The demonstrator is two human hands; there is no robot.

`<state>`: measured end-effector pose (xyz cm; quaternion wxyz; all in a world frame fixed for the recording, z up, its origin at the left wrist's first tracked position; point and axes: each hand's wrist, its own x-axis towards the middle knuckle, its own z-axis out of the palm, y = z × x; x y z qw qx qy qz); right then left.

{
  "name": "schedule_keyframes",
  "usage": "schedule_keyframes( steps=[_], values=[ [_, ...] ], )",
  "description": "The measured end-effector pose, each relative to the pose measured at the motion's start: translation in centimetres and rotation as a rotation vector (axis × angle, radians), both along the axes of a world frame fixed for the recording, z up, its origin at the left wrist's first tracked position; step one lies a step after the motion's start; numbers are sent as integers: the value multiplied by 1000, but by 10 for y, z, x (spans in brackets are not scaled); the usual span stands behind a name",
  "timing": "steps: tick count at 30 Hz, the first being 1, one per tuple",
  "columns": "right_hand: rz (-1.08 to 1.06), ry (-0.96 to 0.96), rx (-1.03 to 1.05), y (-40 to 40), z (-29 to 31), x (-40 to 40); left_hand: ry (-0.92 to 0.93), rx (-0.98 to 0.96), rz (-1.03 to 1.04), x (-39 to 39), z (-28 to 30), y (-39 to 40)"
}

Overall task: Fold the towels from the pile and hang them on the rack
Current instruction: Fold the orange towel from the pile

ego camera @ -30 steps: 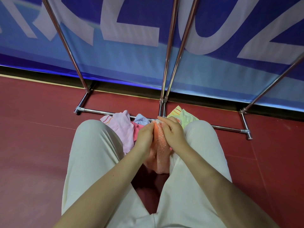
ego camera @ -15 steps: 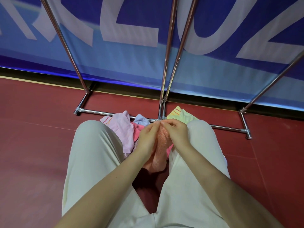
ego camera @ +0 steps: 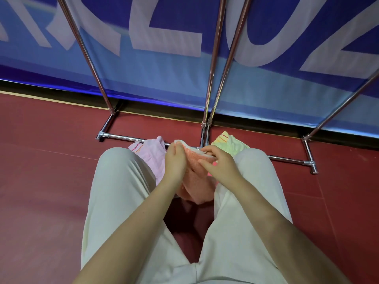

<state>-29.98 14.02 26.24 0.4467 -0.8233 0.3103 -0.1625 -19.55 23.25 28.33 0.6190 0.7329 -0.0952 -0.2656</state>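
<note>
Both hands pinch the top edge of an orange towel (ego camera: 198,181) between the knees.

Left hand (ego camera: 175,161) grips the edge's left end, fingers curled round it; right hand (ego camera: 220,165) pinches the right end — the towel hangs below them. Behind lie a pink towel (ego camera: 151,154) and a yellow towel (ego camera: 229,141) on the red floor (ego camera: 51,181), against the rack (ego camera: 211,78) — its poles rise before a blue banner (ego camera: 164,78).

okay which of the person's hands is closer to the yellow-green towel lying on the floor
The right. The right hand holds the orange towel just beside the yellow-green towel. The left hand grips the orange towel's other end, next to the pink towel.
</note>
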Motion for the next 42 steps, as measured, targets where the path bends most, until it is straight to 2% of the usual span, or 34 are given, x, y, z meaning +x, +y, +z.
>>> schedule_keyframes(
  steps=[4, 7, 10, 13, 16, 20, 21, 24, 26, 28, 30, 34, 37, 40, 42],
  values=[
    [-2, 54, -148, -2, -1, -1, -191, 7, -130, 13, 1, 4],
    [-77, 39, -192, -6, 3, -3, -180, -4, -327, 13, 0, 9],
    [-151, 22, -213, -11, 6, -7, -267, -12, -436, 16, -1, 14],
    [-167, 21, -287, -15, 9, -12, -328, -31, -349, 26, 3, 17],
    [-132, 18, -474, -18, 12, -15, -455, -90, -293, 32, 5, 19],
    [-188, -91, -602, -17, 13, -23, -788, -69, -328, 33, 3, 22],
    [-196, -134, -637, -17, 14, -26, -821, -61, -326, 33, 2, 22],
    [-186, -230, -730, -14, 15, -29, -654, -76, -248, 28, -2, 17],
    [-180, -230, -644, -13, 11, -29, -456, -109, -219, 20, -2, 11],
    [-152, -204, -381, -12, 6, -29, -304, -149, -237, 13, -1, 6],
    [-142, -172, -96, -12, 7, -29, -232, -175, -237, 8, 0, 4],
    [-102, -77, 53, -9, 10, -25, -178, -195, -171, 10, 4, 5],
    [-106, 17, 84, -11, 3, -21, -307, -146, -165, 15, 3, 8],
    [-285, -178, 197, -15, 11, -19, -650, -128, -173, 23, 1, 14],
    [-351, -344, 344, -17, 20, -20, -791, -82, -167, 27, -1, 16]
  ],
)
